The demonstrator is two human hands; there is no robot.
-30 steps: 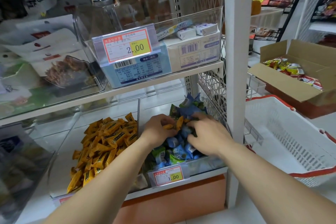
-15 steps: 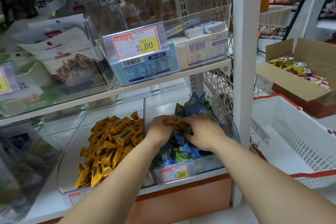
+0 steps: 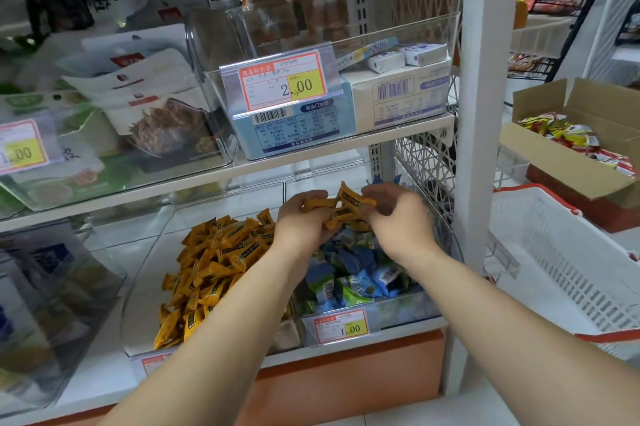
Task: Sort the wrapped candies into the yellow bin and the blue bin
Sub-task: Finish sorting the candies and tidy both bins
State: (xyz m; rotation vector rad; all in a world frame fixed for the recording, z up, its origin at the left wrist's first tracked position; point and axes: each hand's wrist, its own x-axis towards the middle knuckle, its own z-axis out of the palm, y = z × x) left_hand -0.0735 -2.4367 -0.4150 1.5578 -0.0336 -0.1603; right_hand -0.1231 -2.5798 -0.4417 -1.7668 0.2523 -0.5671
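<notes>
Candies (image 3: 341, 210), yellow-wrapped, between fingers (image 3: 381, 191) of left hand (image 3: 302, 223), right hand (image 3: 401, 219)

I see a single wide-angle camera on the person's head. It looks forward and down from close in front of the shop shelving, and both forearms run up from the bottom edge to the left hand (image 3: 304, 223) and right hand (image 3: 398, 223) mid-frame. It faces the lower shelf (image 3: 104, 375) and upper shelf (image 3: 207, 180) nearly square-on, with a white basket (image 3: 554, 270) and cardboard box (image 3: 554, 162) at the right.
</notes>
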